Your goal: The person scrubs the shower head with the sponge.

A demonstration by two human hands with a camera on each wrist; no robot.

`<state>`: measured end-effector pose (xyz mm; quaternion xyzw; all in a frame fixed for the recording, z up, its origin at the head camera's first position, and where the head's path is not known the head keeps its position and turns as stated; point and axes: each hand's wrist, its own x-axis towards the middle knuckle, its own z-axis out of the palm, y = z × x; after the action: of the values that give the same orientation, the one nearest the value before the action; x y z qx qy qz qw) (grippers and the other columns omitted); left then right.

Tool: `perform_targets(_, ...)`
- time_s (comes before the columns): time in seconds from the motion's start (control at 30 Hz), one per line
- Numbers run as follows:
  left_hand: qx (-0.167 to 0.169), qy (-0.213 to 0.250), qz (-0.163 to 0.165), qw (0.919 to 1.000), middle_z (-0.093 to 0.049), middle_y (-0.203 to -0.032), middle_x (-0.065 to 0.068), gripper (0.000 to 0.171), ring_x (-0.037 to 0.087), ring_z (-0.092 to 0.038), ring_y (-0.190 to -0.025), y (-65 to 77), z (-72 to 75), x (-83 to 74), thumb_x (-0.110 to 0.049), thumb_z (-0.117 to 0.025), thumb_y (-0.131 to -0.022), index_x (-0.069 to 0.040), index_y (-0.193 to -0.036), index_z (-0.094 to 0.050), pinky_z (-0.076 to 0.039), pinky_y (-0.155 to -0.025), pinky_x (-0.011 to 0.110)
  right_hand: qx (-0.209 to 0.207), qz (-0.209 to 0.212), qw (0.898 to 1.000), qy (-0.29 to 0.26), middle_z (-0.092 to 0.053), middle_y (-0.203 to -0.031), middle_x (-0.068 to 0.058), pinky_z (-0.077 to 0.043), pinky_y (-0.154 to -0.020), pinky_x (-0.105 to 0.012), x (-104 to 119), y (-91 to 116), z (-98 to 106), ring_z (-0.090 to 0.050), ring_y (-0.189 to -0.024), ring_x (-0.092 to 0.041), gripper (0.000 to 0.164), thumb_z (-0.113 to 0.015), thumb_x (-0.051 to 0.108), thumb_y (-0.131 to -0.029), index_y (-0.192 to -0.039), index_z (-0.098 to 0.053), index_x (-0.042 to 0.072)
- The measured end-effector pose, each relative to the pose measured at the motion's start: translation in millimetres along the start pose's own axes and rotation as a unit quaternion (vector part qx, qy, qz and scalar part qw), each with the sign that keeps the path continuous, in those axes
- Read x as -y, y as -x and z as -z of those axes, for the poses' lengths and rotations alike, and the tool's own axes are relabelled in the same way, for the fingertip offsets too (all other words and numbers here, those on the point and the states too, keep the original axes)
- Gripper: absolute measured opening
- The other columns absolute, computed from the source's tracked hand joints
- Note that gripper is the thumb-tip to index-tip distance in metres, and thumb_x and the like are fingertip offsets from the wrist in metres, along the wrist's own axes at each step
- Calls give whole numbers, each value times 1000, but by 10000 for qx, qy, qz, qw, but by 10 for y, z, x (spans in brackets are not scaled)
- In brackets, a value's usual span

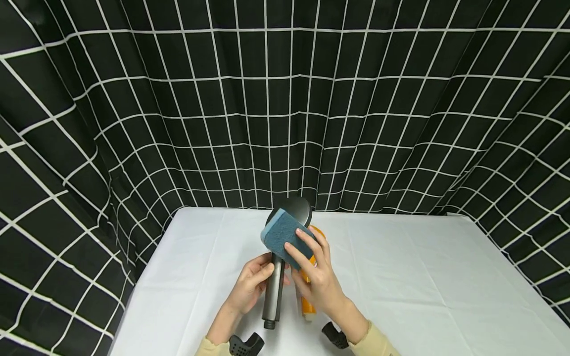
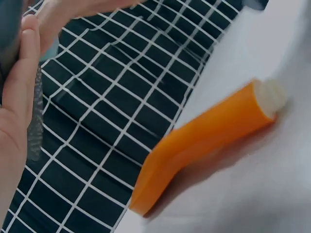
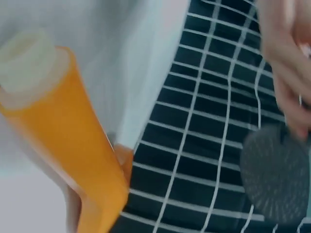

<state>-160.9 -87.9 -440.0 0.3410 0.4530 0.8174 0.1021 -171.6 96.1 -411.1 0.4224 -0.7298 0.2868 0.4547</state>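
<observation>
My left hand [image 1: 250,288] grips the dark grey handle of a hand shower [image 1: 271,294], thumb along its front. The shower's threaded end points toward me and its round head is at the far end. In the right wrist view its ribbed spray face [image 3: 276,177] shows. A blue sponge [image 1: 281,240] is held by my right hand [image 1: 321,283], fingers spread over its rough side. The sponge overlaps the shower's neck and part of its head in the head view. Below and to the right lies an orange bottle [image 2: 209,136] with a pale neck, partly hidden behind my right hand.
A white cloth covers the table [image 1: 401,277]. Black curtains [image 1: 285,99] with a white grid stand along the back and both sides. Black wrist mounts [image 1: 246,344] sit at both wrists, by the pale yellow sleeves [image 1: 376,342].
</observation>
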Motion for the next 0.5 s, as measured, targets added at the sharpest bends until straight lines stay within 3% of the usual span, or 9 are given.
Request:
perform_targets(0.17,73,589,53,9982,-62,-107,7,39,16,-66,-85,-5,-23,16,8,-18,-97,8,-123,-47,-51,-73,22,-126,-276,9995,-16,-41,-134,-24,-28,-106,-45,-139,-83,92,-30,-125,-49,33,-51,13,-92,-124,-57,6)
perform_targets(0.3,144,799,67,9967,-62,-107,7,42,16,-66,-85,5,-7,40,9,-17,-97,5,-121,-50,-51,-76,24,-458,-953,9944,54,-38,-138,-22,-29,-104,-49,-243,-173,144,-26,-128,-46,49,-60,-5,-77,-124,-56,5)
perform_targets(0.37,179,907,92,9957,-62,-107,8,42,17,-66,-85,12,-3,40,9,-15,-97,7,-121,-49,-51,-78,25,-550,-1269,9903,132,-36,-140,-20,-31,-103,-50,-257,-189,154,-25,-129,-44,53,-63,-8,-74,-125,-56,6)
perform_targets(0.43,215,1018,95,9945,-62,-108,8,41,17,-66,-86,19,0,41,8,-15,-97,8,-122,-48,-51,-79,25,-631,-1331,9889,190,-35,-140,-21,-31,-102,-50,-237,-185,146,-25,-129,-44,53,-62,-7,-74,-125,-55,5)
perform_targets(0.5,213,1107,95,9936,-62,-107,8,41,17,-66,-85,20,10,53,7,-15,-97,8,-121,-48,-51,-79,25,-676,-1129,9912,118,-37,-138,-23,-30,-103,-48,-198,-154,117,-27,-127,-46,50,-59,-3,-75,-124,-56,4)
